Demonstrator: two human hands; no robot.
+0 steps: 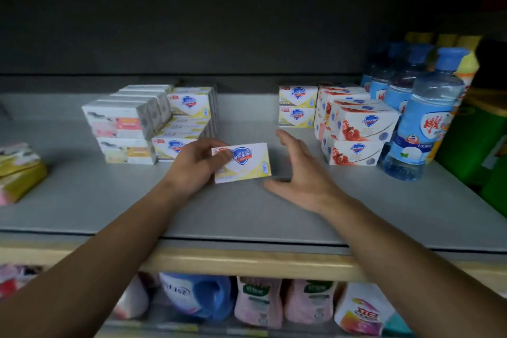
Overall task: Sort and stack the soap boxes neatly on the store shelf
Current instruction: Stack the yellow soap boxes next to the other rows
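At the centre of the frame the left hand (196, 164) pinches a yellow-and-white Safeguard soap box (242, 162) by its left end, thumb across the printed face. The box sits low over the grey shelf (274, 217), its long axis running left to right with a slight tilt, its printed face turned up toward the camera. The right hand (301, 173) hovers just right of the box, fingers straight and spread, holding nothing. Upper left of centre stands a stack of matching yellow Safeguard boxes (189, 115) beside pink-and-white soap boxes (120, 129). To the right stand two more yellow boxes (297, 107), red-printed Safeguard boxes (356, 132) and blue-capped bottles (422, 123).
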